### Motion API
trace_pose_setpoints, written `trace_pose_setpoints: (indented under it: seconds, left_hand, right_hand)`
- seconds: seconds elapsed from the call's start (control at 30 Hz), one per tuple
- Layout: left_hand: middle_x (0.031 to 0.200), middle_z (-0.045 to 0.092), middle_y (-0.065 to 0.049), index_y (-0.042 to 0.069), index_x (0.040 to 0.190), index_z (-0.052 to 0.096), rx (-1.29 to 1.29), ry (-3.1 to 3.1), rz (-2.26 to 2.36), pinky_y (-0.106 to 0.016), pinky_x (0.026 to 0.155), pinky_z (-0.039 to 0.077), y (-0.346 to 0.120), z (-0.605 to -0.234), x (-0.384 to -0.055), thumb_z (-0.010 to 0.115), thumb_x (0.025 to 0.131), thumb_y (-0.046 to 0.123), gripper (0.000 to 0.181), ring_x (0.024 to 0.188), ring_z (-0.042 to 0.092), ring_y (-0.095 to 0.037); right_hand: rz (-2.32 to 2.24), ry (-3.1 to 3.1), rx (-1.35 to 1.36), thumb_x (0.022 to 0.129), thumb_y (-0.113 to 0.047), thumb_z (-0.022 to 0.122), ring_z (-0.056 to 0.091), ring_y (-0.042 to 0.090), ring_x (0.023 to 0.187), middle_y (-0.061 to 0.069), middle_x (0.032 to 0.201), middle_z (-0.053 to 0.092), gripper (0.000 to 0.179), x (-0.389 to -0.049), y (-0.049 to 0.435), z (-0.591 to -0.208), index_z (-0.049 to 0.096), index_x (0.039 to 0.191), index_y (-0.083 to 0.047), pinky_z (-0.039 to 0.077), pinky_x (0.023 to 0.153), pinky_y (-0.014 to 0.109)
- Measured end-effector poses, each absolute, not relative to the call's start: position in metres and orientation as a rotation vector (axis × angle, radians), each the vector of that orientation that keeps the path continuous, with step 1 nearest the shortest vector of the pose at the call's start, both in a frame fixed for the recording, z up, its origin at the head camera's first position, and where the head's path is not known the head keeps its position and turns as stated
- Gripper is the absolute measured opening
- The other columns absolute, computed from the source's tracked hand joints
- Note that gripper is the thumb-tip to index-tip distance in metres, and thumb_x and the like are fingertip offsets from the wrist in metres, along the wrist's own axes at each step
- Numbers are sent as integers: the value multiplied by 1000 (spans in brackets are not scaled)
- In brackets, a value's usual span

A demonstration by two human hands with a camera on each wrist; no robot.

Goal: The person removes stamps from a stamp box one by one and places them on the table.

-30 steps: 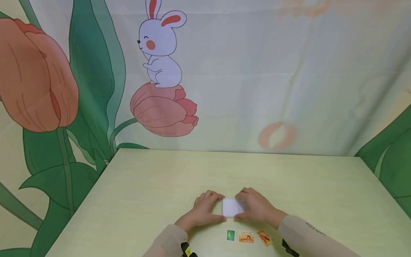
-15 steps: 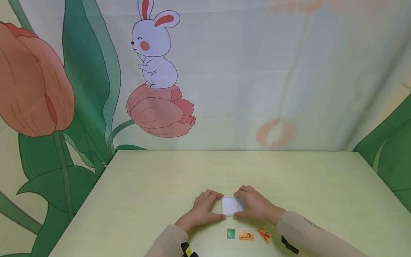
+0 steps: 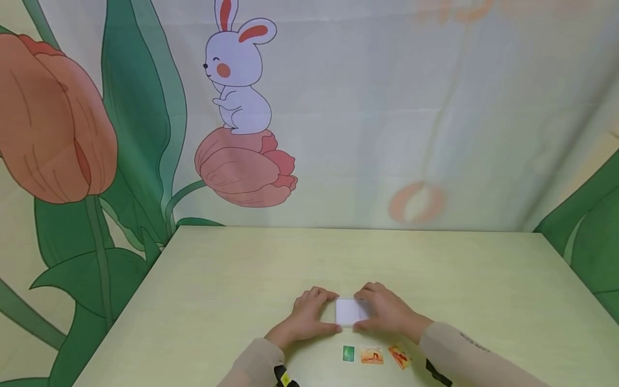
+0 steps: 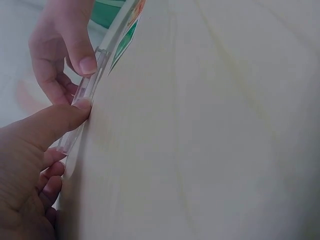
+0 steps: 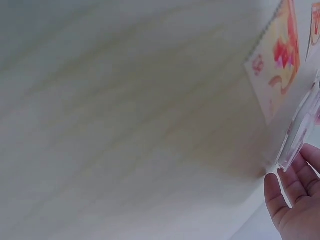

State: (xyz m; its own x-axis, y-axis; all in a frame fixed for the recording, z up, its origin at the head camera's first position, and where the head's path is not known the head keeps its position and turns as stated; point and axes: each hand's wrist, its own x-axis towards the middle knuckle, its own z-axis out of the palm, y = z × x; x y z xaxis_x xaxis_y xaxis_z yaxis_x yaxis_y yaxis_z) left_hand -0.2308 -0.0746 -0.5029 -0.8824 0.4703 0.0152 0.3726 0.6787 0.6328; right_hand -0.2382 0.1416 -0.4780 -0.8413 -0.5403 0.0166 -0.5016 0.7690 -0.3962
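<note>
A small flat case [image 3: 348, 312], white on top with clear plastic edges, lies between the two hands in the head view. My left hand [image 3: 307, 316] pinches its left end, thumb at the near edge and index finger at the far one. At the other end my right hand [image 3: 389, 312] grips it the same way, covering its right part. In the left wrist view both thumbs press the clear rim [image 4: 103, 59]. Nearer the body lie a green postage stamp [image 3: 348, 353], an orange stamp [image 3: 372, 355] and a tilted red-orange stamp [image 3: 398, 357].
Everything lies on a pale wood-look table [image 3: 232, 279]. Behind it hangs a curtain [image 3: 338, 118] printed with a rabbit, tulips and green leaves. The right forearm [image 3: 459, 346] reaches in beside the tilted stamp.
The head view shifts slightly. Both hands keep their hold on the case, and the stamps stay put.
</note>
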Motion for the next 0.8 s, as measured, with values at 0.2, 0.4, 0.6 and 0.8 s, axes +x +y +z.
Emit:
trace_pose_setpoints:
  seconds: [0.2, 0.4, 0.6, 0.8]
  left_hand:
    - [119, 47, -7, 11, 124, 51, 695, 2735, 1001, -48, 94, 28, -74, -504, -230, 74, 72, 38, 62, 110, 41, -26]
    - [119, 48, -6, 12, 125, 52, 678, 2724, 1004, -47, 96, 27, -74, -505, -231, 72, 74, 41, 62, 111, 41, -25]
    - [119, 47, -6, 13, 125, 51, 670, 2717, 1006, -48, 97, 26, -75, -505, -231, 70, 76, 41, 60, 112, 41, -25]
    - [119, 47, -5, 13, 126, 51, 680, 2729, 1002, -47, 96, 27, -75, -507, -233, 71, 75, 42, 61, 111, 41, -24]
  right_hand:
    - [-582, 2849, -832, 66, -41, 79, 53, 18, 98, 4, 108, 59, 60, -241, 143, -481, 62, 111, -5, 47, 85, 38]
    - [-576, 2856, -823, 66, -40, 79, 53, 18, 98, 3, 108, 59, 59, -242, 143, -484, 62, 112, -7, 47, 85, 37]
    - [-591, 2845, -821, 67, -40, 79, 53, 18, 98, 3, 109, 58, 58, -241, 142, -482, 62, 112, -7, 47, 85, 38]
    - [-602, 2849, -823, 66, -38, 80, 53, 18, 97, 5, 108, 59, 58, -241, 141, -481, 62, 111, -6, 47, 84, 38]
